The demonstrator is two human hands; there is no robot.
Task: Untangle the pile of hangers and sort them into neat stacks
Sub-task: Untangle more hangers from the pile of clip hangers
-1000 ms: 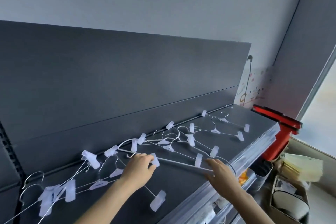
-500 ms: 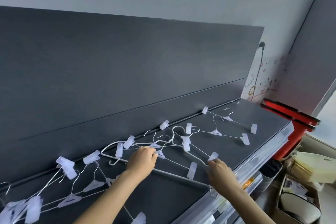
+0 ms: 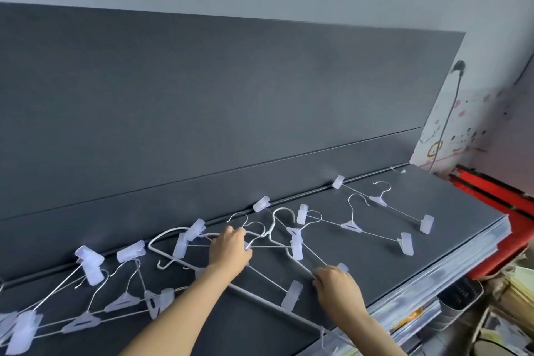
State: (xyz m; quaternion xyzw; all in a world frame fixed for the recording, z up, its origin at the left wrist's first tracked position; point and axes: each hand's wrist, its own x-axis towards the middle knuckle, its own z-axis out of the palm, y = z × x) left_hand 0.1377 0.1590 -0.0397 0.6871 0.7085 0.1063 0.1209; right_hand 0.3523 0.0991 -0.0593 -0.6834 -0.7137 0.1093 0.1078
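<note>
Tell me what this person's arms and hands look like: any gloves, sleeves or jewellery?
Nothing is worn as far as the view shows. The left hand and right hand are bare, with no gloves and no rings that can be seen. The left forearm and right forearm are bare too: no sleeve, watch or bracelet shows up to the picture's bottom edge.

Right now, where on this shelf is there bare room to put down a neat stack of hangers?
Bare: the front right strip of the shelf, between the right hand, the two clip hangers and the front edge. Crowded: the tangle around the left hand.
</note>
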